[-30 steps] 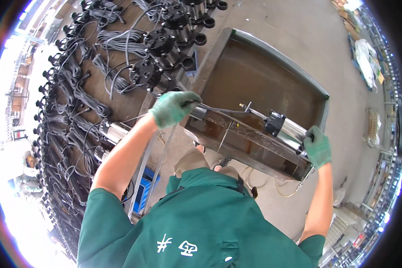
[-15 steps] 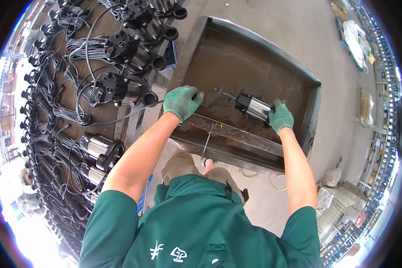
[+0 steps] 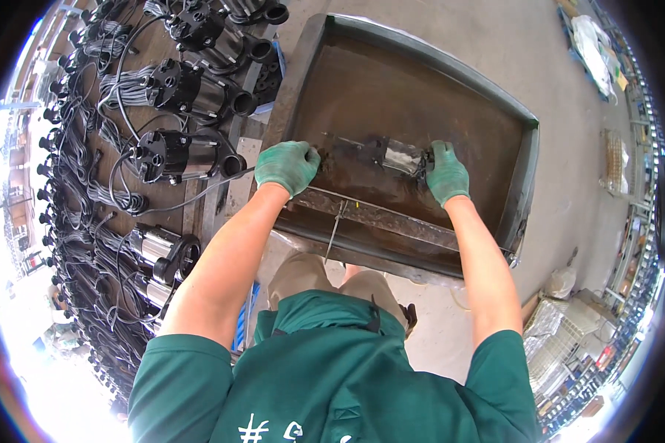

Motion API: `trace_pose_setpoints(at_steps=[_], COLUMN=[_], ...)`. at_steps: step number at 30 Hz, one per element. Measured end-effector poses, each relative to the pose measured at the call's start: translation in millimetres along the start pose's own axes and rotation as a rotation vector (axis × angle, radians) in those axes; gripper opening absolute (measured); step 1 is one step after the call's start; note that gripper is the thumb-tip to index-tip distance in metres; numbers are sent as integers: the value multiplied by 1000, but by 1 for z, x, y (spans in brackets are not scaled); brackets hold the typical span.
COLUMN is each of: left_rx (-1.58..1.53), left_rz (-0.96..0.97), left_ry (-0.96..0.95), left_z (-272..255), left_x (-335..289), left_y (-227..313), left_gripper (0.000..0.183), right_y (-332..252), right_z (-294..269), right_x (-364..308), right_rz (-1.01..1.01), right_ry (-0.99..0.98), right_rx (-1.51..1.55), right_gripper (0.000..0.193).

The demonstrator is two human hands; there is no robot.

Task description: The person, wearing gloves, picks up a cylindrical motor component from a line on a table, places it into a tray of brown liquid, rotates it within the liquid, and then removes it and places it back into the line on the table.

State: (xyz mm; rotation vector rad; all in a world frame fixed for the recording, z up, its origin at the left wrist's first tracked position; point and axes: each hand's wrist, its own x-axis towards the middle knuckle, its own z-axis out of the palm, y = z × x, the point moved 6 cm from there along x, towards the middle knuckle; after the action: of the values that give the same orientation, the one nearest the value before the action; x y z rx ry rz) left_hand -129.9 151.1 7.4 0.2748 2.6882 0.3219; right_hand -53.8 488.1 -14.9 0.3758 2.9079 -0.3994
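Both my hands wear green gloves. My left hand (image 3: 287, 167) is closed around a black cable (image 3: 199, 198) at the left rim of a metal tank (image 3: 528, 192) of murky brown water. From that fist the cable runs left to the pump table. In the water lies a silver and black pump motor (image 3: 403, 157) with a thin shaft pointing left; ripples blur its outline and it looks at least partly under the surface. My right hand (image 3: 448, 174) grips its right, black end, the fingertips partly hidden behind it.
Several pumps (image 3: 188, 92) with black heads and coiled grey cables (image 3: 125, 87) crowd a wooden table on the left. Two more pump bodies (image 3: 159, 247) lie lower down. A flat metal bar (image 3: 377, 215) crosses the tank's near side, with a thin rod (image 3: 335, 232) hooked over it.
The motor has sunk lower into the water and shifted slightly left and up, with my right hand following. My left hand has moved a little left, still closed on the cable.
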Motion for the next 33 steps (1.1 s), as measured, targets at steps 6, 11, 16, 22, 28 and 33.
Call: trace_pose_setpoints(at_steps=[6,11,16,22,28,33], left_rx=[19,65,104,131,139,137], left_rz=[-78,-81,-117,-117,-98,-106], left_ry=[-30,1,-30,-5,63,44], left_z=[-6,-5,-7,-4,-2,-4], left_x=[-5,-3,-4,-2,-2,-2], left_y=[3,5,9,7,6,8], left_gripper=[35,36,37,39,39,40], right_y=[68,157,168,169,171,171], right_z=[-35,-37,-37,-37,-35,-35], right_x=[-54,-111,-116,-112,-113,-112], right_rz=[33,106,265,380,394,393], right_ry=[139,302,416,353,318,297], right_rx=[203,223,298,237,249,234], right_gripper=[34,23,17,18,18,19])
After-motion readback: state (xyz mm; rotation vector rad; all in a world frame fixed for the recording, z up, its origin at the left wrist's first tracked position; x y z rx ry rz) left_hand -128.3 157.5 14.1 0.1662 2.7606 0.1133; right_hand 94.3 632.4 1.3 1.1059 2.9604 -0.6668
